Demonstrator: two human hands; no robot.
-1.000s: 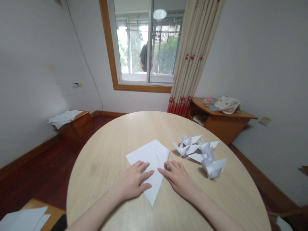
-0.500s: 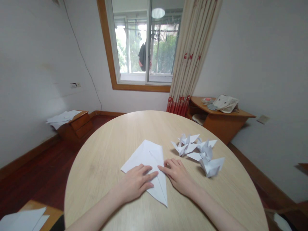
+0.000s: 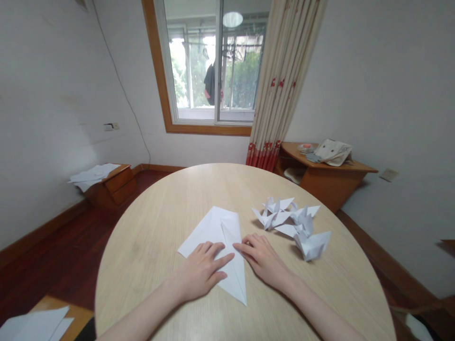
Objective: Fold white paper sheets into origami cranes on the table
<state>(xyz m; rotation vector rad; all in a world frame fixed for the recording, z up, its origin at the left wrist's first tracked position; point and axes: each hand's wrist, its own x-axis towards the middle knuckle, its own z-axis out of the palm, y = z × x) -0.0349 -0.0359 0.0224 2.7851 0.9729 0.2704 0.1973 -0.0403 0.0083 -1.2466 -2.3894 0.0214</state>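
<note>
A folded sheet of white paper, kite-shaped with a point toward me, lies on the round table. My left hand rests flat on its lower left part, fingers spread and pressing down. At the paper's right edge, my right hand has its fingers bent together, gripping the folded edge; its fingertips are partly hidden. A crease runs down the right side of the paper. Several folded paper cranes sit in a cluster beyond my right hand.
Left of the table, a small wooden cabinet carries loose papers. More white sheets lie at the lower left. A wooden desk with a cloth bag stands behind the table at the right, near the curtain.
Both hands stay at nearly the same places on the paper. The right side flap looks slightly more raised along its upper crease. The cranes have not moved.
</note>
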